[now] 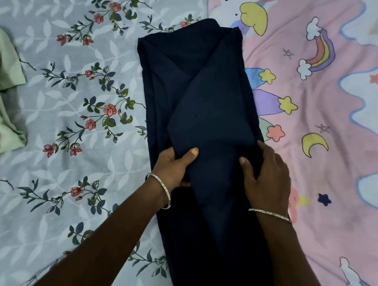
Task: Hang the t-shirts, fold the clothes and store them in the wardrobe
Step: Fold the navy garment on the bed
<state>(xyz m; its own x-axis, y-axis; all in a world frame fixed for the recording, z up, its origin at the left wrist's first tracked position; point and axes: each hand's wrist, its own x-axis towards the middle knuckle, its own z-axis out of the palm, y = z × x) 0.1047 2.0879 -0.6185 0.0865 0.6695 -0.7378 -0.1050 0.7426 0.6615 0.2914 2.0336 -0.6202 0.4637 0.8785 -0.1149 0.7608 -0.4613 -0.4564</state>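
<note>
A dark navy garment (200,90) lies lengthwise down the middle of the bed, folded into a long narrow strip with one layer turned diagonally over the top. My left hand (173,166) grips the fabric at the strip's left edge, thumb on top and fingers tucked under the fold. My right hand (265,176) holds the right edge of the same garment, thumb on top of the cloth and fingers curled over its side. Both wrists wear thin silver bangles.
A pale green garment (3,83) lies crumpled at the left edge with something dark beneath it. The bed has a grey floral sheet (76,91) on the left and a pink rainbow-and-stars sheet (318,106) on the right.
</note>
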